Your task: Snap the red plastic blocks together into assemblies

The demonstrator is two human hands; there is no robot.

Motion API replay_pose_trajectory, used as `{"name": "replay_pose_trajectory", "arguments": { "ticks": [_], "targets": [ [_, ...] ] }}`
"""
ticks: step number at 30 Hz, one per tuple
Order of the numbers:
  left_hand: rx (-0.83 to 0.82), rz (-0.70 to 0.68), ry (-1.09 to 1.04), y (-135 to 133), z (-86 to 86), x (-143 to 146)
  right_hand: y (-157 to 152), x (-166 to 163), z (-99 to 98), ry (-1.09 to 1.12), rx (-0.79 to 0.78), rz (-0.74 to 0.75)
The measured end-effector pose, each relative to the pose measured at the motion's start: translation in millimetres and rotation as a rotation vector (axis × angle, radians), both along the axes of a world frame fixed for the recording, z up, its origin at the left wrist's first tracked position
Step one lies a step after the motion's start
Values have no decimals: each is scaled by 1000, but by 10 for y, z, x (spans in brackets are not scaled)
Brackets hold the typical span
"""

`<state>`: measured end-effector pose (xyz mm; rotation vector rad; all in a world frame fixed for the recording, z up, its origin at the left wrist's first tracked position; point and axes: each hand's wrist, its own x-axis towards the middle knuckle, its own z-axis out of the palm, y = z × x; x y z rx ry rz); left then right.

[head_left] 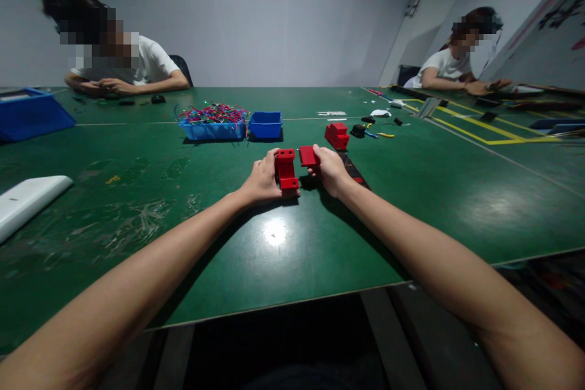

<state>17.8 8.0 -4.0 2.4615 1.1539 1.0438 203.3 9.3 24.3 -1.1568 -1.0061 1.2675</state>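
My left hand (265,180) is closed around a red block-shaped housing (287,170) that has round holes at its top and bottom and a recess in the middle. In my right hand (329,169) I pinch a flat red square piece (309,156), held just right of the housing with a small gap between them. Behind my right hand stands another red block (337,135) with a stepped shape. A dark flat strip (351,169) with some red on it lies partly hidden beside my right wrist.
A blue tray of coloured wires (212,129) and a smaller blue bin (265,127) stand further back. Pliers with yellow and blue handles (379,134) lie right of the red block. A white slab-shaped object (31,198) rests at left. Two people sit across the green table (292,268).
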Motion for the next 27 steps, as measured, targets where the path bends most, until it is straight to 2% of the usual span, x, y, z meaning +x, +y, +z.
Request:
{"name": "replay_pose_trajectory", "arguments": {
  "ticks": [10, 18, 27],
  "targets": [
    [-3, 46, 46, -34, -2, 4, -18, -39, -4, 25, -3, 12],
    [3, 32, 55, -18, -12, -13, 7, -43, -78, -23, 41, -12],
    [-6, 38, 50, -14, -21, -7, -1, -40, -96, -10, 76, 33]
  ]
}}
